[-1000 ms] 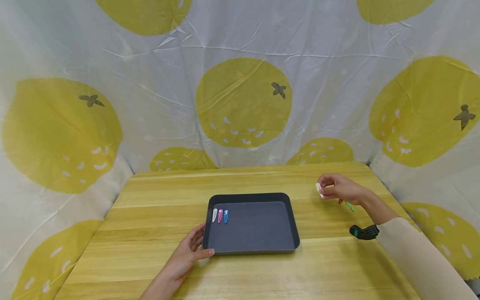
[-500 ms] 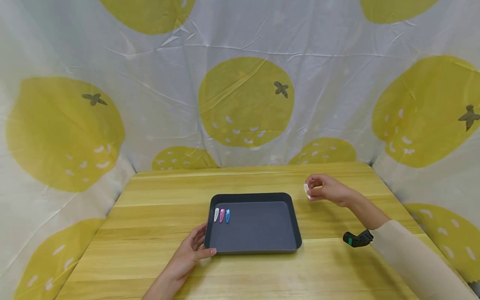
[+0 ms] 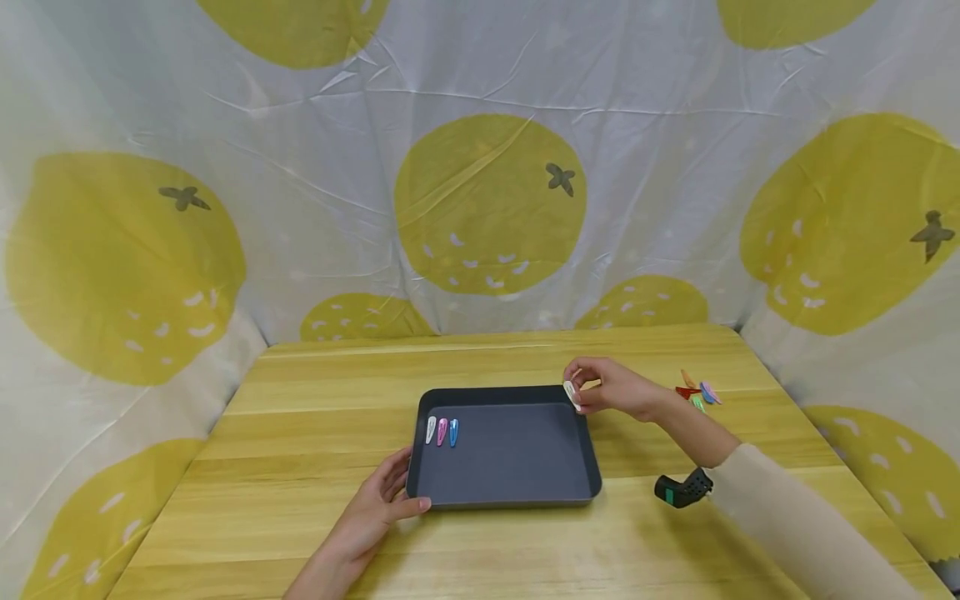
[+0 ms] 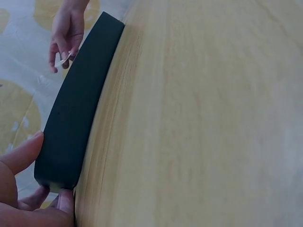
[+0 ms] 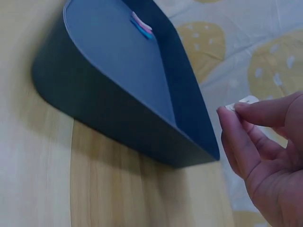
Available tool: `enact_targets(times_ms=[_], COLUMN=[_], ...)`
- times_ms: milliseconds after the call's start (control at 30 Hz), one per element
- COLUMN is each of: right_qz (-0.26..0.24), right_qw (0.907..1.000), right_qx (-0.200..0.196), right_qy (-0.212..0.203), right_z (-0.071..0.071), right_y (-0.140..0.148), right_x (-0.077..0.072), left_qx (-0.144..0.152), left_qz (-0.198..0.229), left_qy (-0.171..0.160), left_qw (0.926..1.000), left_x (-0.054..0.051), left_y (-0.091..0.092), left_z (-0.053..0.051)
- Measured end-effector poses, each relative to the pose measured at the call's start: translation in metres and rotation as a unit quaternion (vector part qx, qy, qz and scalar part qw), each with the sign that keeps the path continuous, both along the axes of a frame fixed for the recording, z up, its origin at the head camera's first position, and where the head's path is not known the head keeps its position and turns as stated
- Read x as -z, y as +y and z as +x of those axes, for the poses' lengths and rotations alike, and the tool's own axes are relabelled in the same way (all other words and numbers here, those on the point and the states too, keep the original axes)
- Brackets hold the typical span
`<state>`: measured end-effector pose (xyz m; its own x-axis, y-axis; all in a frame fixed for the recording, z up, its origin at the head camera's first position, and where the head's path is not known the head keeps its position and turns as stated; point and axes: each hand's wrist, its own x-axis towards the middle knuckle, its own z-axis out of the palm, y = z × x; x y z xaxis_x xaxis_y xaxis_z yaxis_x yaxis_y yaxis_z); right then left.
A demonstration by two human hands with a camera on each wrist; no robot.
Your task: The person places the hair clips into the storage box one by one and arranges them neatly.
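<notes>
On the wood-grain counter [image 3: 292,442], I see a dark gray rectangular tray [image 3: 510,467], my left hand [image 3: 375,504] gripping its near left corner between thumb and fingers. My right hand [image 3: 611,390] pinches a white snap hair clip [image 3: 571,394] near the tray's far right corner. Inside, at left, white [image 3: 431,430], pink [image 3: 442,432] and blue clips [image 3: 454,432] lie side by side; more colorful clips [image 3: 687,392] cluster on the counter's right.

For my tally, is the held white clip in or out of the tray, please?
Out: the right hand pinches the white clip, held up near the tray.
</notes>
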<state>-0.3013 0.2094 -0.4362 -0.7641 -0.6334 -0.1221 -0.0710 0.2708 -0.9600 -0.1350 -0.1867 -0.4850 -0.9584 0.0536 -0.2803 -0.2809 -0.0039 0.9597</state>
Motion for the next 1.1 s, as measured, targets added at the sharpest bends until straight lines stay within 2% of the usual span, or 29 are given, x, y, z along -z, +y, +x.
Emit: enact_targets(times_ms=[267, 433, 667, 867, 1100], right_qz=[-0.001, -0.004, -0.014, -0.013, 0.028], right_qw=[1.0000, 1.0000, 0.9997, 0.9998, 0.9981], right_qx=[-0.006, -0.003, -0.010, -0.011, -0.055], right_qy=[0.007, 0.007, 0.016, 0.005, 0.008], right_z=[0.003, 0.005, 0.002, -0.004, -0.008], right_y=[-0.035, -0.051, -0.072, -0.092, -0.119], right_x=[-0.003, 0.000, 0.004, 0.008, 0.010], left_qx=[0.001, 0.007, 0.004, 0.004, 0.003], left_qz=[0.006, 0.012, 0.011, 0.009, 0.004], left_qy=[0.006, 0.017, 0.016, 0.014, 0.012], left_qw=[1.0000, 0.9998, 0.9998, 0.9998, 0.9999], left_x=[-0.001, 0.000, 0.000, 0.000, -0.001], left_y=[-0.001, 0.000, -0.001, -0.001, 0.000], left_z=[0.000, 0.002, 0.002, 0.002, 0.002])
